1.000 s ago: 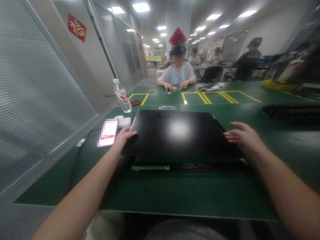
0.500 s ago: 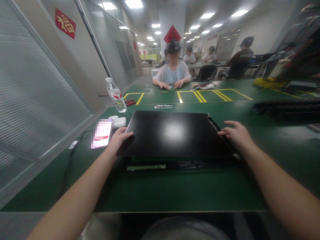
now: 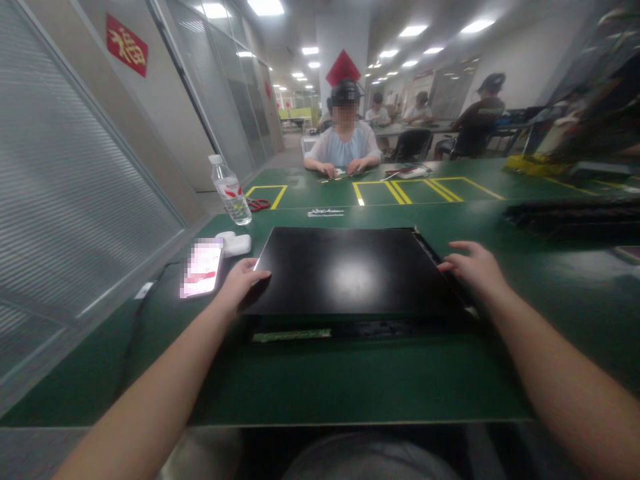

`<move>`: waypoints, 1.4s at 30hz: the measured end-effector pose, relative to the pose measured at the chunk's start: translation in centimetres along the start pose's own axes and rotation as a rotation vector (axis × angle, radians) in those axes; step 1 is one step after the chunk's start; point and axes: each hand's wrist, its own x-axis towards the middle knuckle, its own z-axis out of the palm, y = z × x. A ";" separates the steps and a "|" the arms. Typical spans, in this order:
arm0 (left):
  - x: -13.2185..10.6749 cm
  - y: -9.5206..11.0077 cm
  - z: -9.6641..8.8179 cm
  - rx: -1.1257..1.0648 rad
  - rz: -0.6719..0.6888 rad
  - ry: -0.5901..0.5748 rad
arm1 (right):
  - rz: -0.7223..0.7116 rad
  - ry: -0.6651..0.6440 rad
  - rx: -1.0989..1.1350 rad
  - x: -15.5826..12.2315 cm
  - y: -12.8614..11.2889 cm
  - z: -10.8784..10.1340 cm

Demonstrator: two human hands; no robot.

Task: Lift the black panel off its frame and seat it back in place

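A flat black display panel (image 3: 320,273) lies low over the green table in front of me, a lamp's glare on its surface. My left hand (image 3: 243,285) grips its left edge, thumb on top and the other fingers mostly hidden. At the right edge, the fingertips of my right hand (image 3: 475,268) pinch the side, with one finger stretched out above it. Along the near side, a strip with a green circuit board (image 3: 291,335) shows below the panel. A dark frame (image 3: 431,248) runs beside the panel's right edge.
Left of the panel are a lit phone (image 3: 202,267), a white case (image 3: 235,244), a water bottle (image 3: 231,191) and red-handled scissors (image 3: 259,205). Small white pieces (image 3: 325,213) lie beyond it. Dark long parts (image 3: 575,220) sit at right. A person (image 3: 343,143) works opposite.
The panel's far edge has dropped slightly, and its left side has shifted a little right with my left hand. My right hand stays nearly still. The hands of the person opposite have moved slightly.
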 end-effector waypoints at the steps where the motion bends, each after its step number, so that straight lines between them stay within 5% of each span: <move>1: -0.1 0.1 0.1 0.002 -0.011 0.004 | 0.001 -0.003 -0.001 0.0 0.0 0.0; 26: -0.5 -1.1 0.1 0.057 0.020 -0.145 | -0.048 0.037 -0.088 0.8 0.5 -0.6; 42: -0.5 -1.1 0.3 0.072 -0.004 -0.134 | -0.089 0.051 -0.250 0.2 -0.3 -0.5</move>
